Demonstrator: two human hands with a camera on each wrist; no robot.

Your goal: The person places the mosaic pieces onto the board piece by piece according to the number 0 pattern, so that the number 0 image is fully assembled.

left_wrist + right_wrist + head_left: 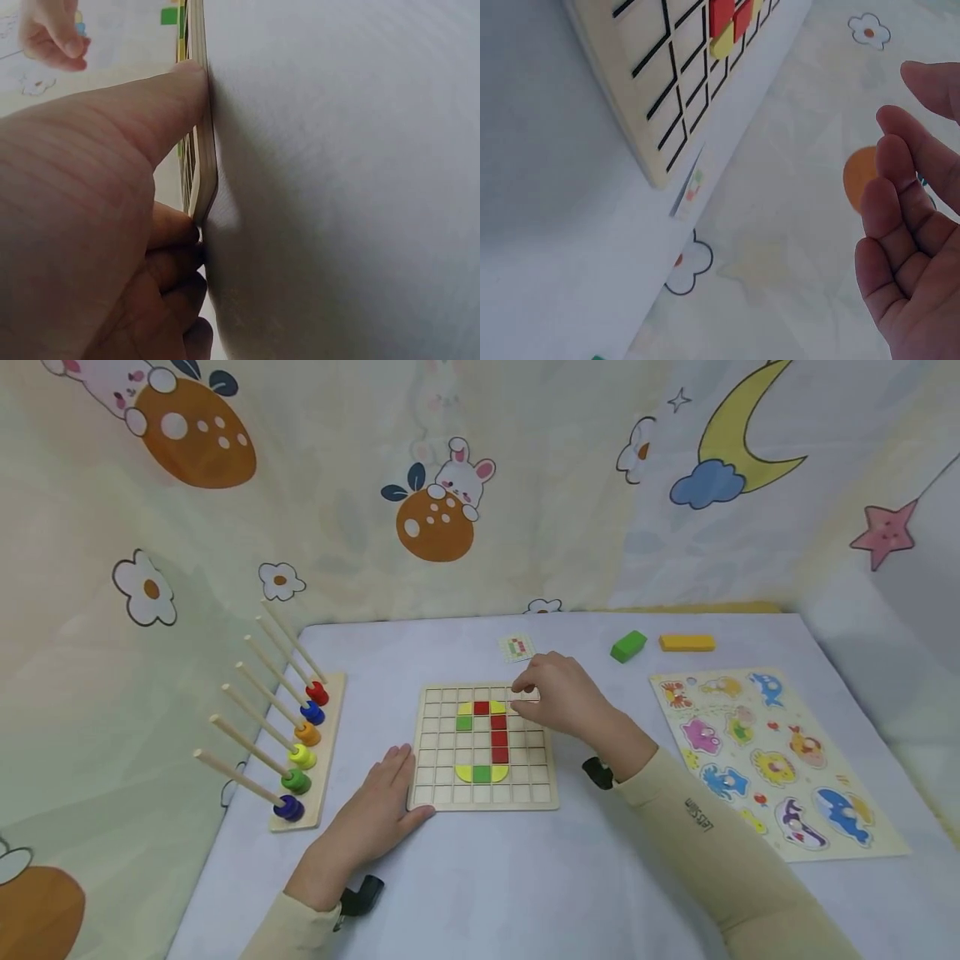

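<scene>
A wooden grid board [540, 777] lies at the middle of the table, with red, yellow and green tiles [498, 735] set in its cells. My left hand [378, 814] lies flat on the table at the board's near left corner. Its thumb [180, 82] presses against the board's edge [201, 150]. My right hand [558, 697] hovers over the board's far right cells with its fingers curled down. In the right wrist view the fingers [904, 225] hang loosely near the board [641, 97] and show nothing in them. The thumb tip is hidden there.
A peg rack with coloured rings [300, 752] stands at the left. A small pattern card [517, 647], a green block [628, 646] and a yellow block [686, 643] lie behind the board. An animal puzzle [772, 760] lies at the right. Printed fabric walls enclose the table.
</scene>
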